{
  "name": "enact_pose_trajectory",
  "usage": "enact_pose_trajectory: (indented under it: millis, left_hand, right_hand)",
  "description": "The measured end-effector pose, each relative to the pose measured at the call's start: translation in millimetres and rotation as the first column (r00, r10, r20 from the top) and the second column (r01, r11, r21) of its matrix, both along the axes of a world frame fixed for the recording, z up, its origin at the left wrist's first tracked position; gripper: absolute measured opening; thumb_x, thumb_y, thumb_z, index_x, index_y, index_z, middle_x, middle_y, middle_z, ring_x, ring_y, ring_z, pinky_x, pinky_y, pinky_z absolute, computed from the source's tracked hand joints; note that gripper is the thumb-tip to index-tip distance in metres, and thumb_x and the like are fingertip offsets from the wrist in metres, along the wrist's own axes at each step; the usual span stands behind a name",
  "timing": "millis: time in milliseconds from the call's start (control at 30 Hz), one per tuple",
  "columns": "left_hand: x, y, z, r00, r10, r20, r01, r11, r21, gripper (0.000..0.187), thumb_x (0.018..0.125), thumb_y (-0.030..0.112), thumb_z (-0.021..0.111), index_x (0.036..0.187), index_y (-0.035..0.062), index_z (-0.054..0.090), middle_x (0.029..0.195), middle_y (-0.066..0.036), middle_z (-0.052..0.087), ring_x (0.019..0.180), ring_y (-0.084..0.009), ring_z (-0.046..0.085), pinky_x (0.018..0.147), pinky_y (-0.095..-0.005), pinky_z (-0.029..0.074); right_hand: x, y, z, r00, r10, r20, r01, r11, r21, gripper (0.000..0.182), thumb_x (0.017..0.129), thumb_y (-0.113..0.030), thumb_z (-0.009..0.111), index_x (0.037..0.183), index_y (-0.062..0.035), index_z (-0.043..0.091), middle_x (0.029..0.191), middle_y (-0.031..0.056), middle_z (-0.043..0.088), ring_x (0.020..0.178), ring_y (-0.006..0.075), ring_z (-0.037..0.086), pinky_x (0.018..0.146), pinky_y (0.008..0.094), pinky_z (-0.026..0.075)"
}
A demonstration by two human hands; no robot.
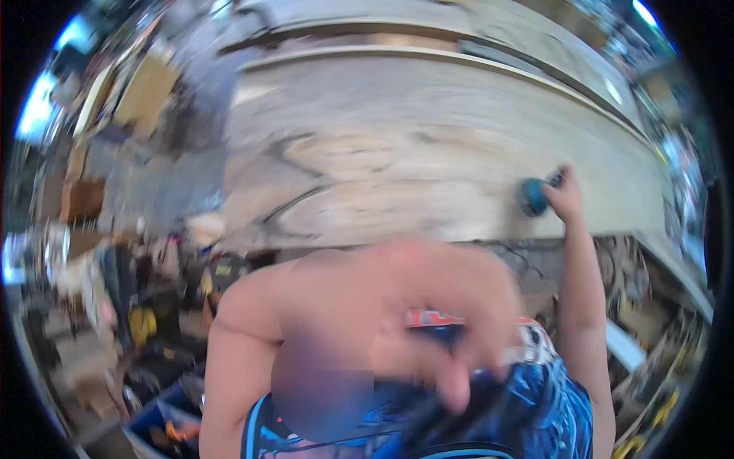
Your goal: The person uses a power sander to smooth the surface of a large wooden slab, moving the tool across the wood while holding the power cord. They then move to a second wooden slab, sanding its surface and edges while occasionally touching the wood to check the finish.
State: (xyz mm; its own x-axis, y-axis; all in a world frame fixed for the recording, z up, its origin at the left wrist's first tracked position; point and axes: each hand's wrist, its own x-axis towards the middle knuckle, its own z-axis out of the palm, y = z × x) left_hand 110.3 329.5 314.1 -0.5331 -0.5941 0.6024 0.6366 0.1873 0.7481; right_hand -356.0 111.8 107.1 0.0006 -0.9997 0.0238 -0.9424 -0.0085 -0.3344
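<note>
In the right half of the frame, the person's right hand point(565, 197) is on a teal, round-bodied tool point(533, 197). Its grip is closed around the dark upper part of the tool, with the fingers toward the far side. The tool is on the face of a broad, pale wooden panel point(428, 161), near the panel's right end and closer to its near edge than its far one. The right arm reaches up to it from the lower right of the frame.

The panel stretches across the upper middle of the frame. Dark, curved grain marks show on its left part, and a narrow wooden strip point(382, 52) runs along its far edge. Beyond that, at the top of the frame, lies another pale board point(527, 30).

The left arm bends across the front of the body, and the left hand point(451, 352) is near the chest, at the lower centre, over a blue patterned shirt point(527, 413). It is blurred, with fingers pointing down; whether its grip is open or closed, or has anything in it, I cannot tell.

At the upper left, a light wood piece point(147, 93) leans at a slant. At the lower left is a blue bin point(149, 419) with an orange item point(182, 431) inside. A white strip point(625, 346) lies at the lower right, just beside the right arm.
</note>
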Motion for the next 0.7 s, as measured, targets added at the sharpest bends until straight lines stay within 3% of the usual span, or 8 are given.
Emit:
enact_pose_trajectory:
  millis: [67,100,167,233,367,433,533,700]
  left_hand:
    - [-29.3,-1.1,-20.1,0.885,0.244,0.396,-0.313,0.942,0.119,0.016,0.101,0.020,0.077,0.095,0.0053,0.073,0.108,-0.014,0.077,0.103,-0.0245,0.071,0.096,-0.0389,0.056]
    - [-47.9,-8.1,-34.4,0.746,0.334,0.576,-0.441,0.896,0.051,0.015,0.102,0.017,0.074,0.108,0.0039,0.076,0.113,-0.013,0.078,0.108,-0.0250,0.071,0.100,-0.0398,0.054]
    - [-86.4,-29.5,-85.7,0.473,0.478,0.741,-0.596,0.792,-0.130,0.030,0.103,0.021,0.072,0.126,0.0026,0.074,0.122,-0.014,0.077,0.118,-0.0257,0.071,0.104,-0.0402,0.053]
    - [-115.7,-45.1,-146.7,0.236,0.498,0.834,-0.634,0.730,-0.256,0.040,0.103,0.016,0.070,0.141,0.0058,0.067,0.139,-0.019,0.070,0.133,-0.0323,0.065,0.112,-0.0435,0.050]
    - [-137.8,-63.6,-302.4,-0.180,0.480,0.859,-0.625,0.619,-0.476,0.071,0.099,0.036,0.076,0.160,0.0075,0.051,0.168,-0.027,0.043,0.156,-0.0427,0.041,0.128,-0.0494,0.035]
    - [-148.3,-62.2,-325.4,-0.413,0.468,0.781,-0.492,0.608,-0.624,0.083,0.098,0.048,0.074,0.165,0.0095,0.045,0.173,-0.028,0.033,0.162,-0.0460,0.029,0.132,-0.0549,0.025]
    - [-163.8,-60.9,-321.2,-0.567,0.428,0.704,-0.390,0.613,-0.687,0.088,0.100,0.053,0.068,0.171,0.0122,0.036,0.178,-0.026,0.024,0.165,-0.0467,0.018,0.132,-0.0620,0.017]
    - [-181.5,-68.4,-317.9,-0.630,0.311,0.711,-0.421,0.632,-0.650,0.094,0.101,0.057,0.063,0.175,0.0150,0.024,0.181,-0.026,0.015,0.167,-0.0467,0.012,0.132,-0.0658,0.012]
  right_hand:
    - [-4.1,17.9,12.9,0.998,0.053,0.021,-0.053,0.998,0.037,0.073,0.082,-0.027,0.081,0.148,-0.0048,0.057,0.136,0.0251,0.069,0.128,0.0412,0.067,0.112,0.0481,0.053]
    - [7.2,32.6,28.4,0.999,0.039,-0.026,-0.037,0.997,0.063,0.070,0.085,-0.028,0.082,0.147,-0.0073,0.058,0.141,0.0233,0.067,0.130,0.0404,0.065,0.112,0.0492,0.053]
    - [1.6,41.9,23.5,0.972,0.099,-0.211,-0.089,0.994,0.056,0.064,0.092,-0.036,0.078,0.149,-0.0168,0.058,0.139,0.0206,0.066,0.128,0.0398,0.066,0.108,0.0506,0.055]
    - [-9.3,46.6,23.7,0.981,0.079,-0.179,-0.069,0.996,0.060,0.062,0.092,-0.036,0.077,0.148,-0.0168,0.058,0.137,0.0201,0.066,0.128,0.0396,0.066,0.106,0.0502,0.056]
    - [-42.1,44.3,45.2,0.973,0.199,-0.115,-0.178,0.968,0.176,0.063,0.085,-0.024,0.075,0.145,-0.0137,0.059,0.136,0.0212,0.065,0.124,0.0404,0.068,0.103,0.0506,0.058]
    - [-61.7,43.9,45.2,0.970,0.233,-0.065,-0.221,0.962,0.158,0.059,0.085,-0.019,0.071,0.142,-0.0133,0.059,0.135,0.0213,0.065,0.123,0.0415,0.068,0.100,0.0519,0.059]
    - [-83.7,37.6,27.9,0.978,0.207,-0.017,-0.206,0.977,0.051,0.050,0.086,-0.015,0.068,0.136,-0.0142,0.060,0.133,0.0208,0.065,0.122,0.0422,0.068,0.096,0.0531,0.059]
    - [-121.6,23.5,20.6,0.990,0.141,-0.027,-0.142,0.990,-0.028,0.042,0.088,-0.013,0.066,0.130,-0.0162,0.062,0.131,0.0208,0.065,0.116,0.0421,0.069,0.093,0.0531,0.060]
